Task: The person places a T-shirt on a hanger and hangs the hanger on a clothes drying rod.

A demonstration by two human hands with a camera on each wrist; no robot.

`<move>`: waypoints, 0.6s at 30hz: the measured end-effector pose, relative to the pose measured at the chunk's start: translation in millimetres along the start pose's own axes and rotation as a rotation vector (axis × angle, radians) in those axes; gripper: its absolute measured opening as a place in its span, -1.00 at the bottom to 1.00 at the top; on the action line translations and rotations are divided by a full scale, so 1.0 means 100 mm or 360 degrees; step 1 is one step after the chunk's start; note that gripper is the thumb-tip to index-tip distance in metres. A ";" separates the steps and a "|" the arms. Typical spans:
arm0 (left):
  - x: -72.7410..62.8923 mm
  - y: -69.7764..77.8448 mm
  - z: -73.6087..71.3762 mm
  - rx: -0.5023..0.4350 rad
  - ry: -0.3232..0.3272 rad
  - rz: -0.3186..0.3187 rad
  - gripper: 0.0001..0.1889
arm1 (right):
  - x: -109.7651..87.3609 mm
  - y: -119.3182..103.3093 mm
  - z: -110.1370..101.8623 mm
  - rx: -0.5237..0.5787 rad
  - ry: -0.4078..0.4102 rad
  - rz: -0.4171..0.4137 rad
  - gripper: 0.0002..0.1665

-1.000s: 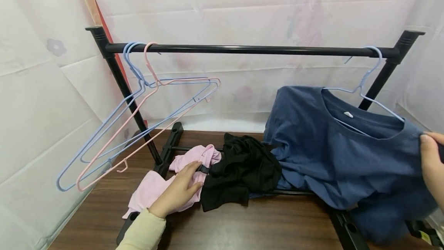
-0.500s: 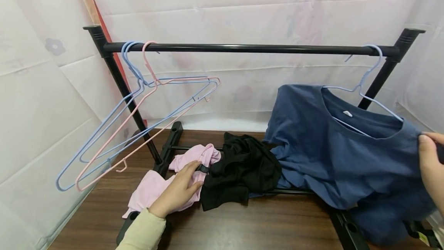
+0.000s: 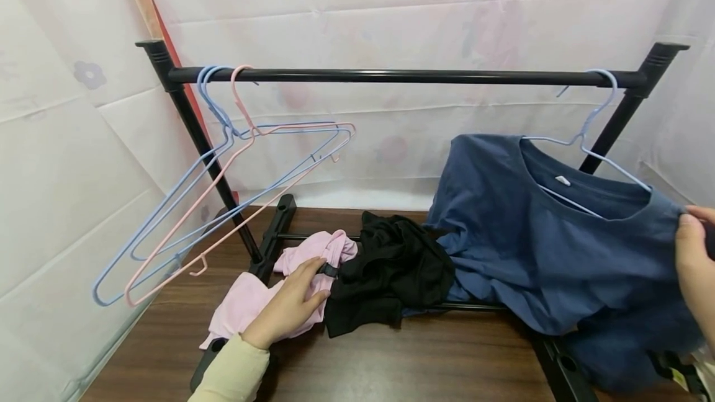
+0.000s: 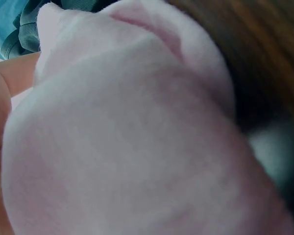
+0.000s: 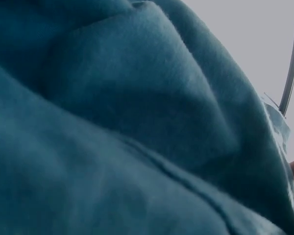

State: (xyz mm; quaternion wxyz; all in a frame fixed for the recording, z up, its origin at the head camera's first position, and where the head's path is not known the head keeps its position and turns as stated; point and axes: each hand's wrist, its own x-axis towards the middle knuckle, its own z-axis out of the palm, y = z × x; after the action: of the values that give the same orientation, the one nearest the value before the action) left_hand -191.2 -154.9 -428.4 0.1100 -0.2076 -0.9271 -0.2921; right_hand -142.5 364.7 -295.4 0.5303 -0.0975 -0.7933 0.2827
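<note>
A blue T-shirt (image 3: 558, 247) hangs on a light blue hanger (image 3: 591, 118) at the right end of the black rail. At its right shoulder edge my right hand (image 3: 695, 259), cut off by the frame, pinches the fabric between thumb and fingers. In the right wrist view the blue cloth (image 5: 137, 112) fills most of the picture. My left hand (image 3: 290, 306) rests with relaxed fingers on a crumpled pink garment (image 3: 246, 303), its fingertips near a black crumpled garment (image 3: 391, 272). Pink fabric (image 4: 112, 127) covers most of the left wrist view.
Blue hangers (image 3: 162, 203) and a pink hanger (image 3: 184, 219) hang at the left end of the black rail (image 3: 391, 76). The rack's black feet (image 3: 558, 365) stand on a brown wood-look tabletop (image 3: 413, 365). Pale sheets (image 3: 380, 23) close off the back and sides.
</note>
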 end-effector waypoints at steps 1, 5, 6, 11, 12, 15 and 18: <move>0.00 0.00 0.00 0.0001 0.0001 0.0003 -0.37 | 0.00 0.04 0.01 0.0010 0.0007 -0.0004 -0.57; -0.01 0.01 0.00 0.0006 0.0003 0.0015 -0.37 | 0.03 0.23 0.08 0.0075 0.0043 -0.0060 -0.62; -0.01 0.01 0.00 0.0005 -0.0001 0.0014 -0.37 | 0.04 0.23 0.08 0.0079 0.0056 -0.0079 -0.63; -0.01 0.02 -0.01 -0.0005 -0.0031 -0.0016 -0.36 | 0.02 -0.05 0.07 0.0096 0.0125 -0.0161 -0.63; -0.01 0.02 -0.01 -0.0005 -0.0034 -0.0018 -0.36 | 0.03 -0.06 0.07 0.0092 0.0138 -0.0204 -0.63; -0.01 0.02 -0.01 0.0000 -0.0038 -0.0020 -0.36 | 0.03 -0.11 0.09 0.0147 0.0157 -0.0352 -0.61; -0.01 0.02 -0.01 0.0003 -0.0036 -0.0020 -0.36 | 0.00 -0.20 0.11 0.0169 0.0091 -0.0495 -0.56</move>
State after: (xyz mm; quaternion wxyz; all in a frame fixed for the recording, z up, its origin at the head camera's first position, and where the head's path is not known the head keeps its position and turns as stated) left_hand -189.3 -154.5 -426.9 0.0979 -0.2051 -0.9298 -0.2896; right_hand -150.0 344.1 -287.0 0.5944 0.0468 -0.7673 0.2359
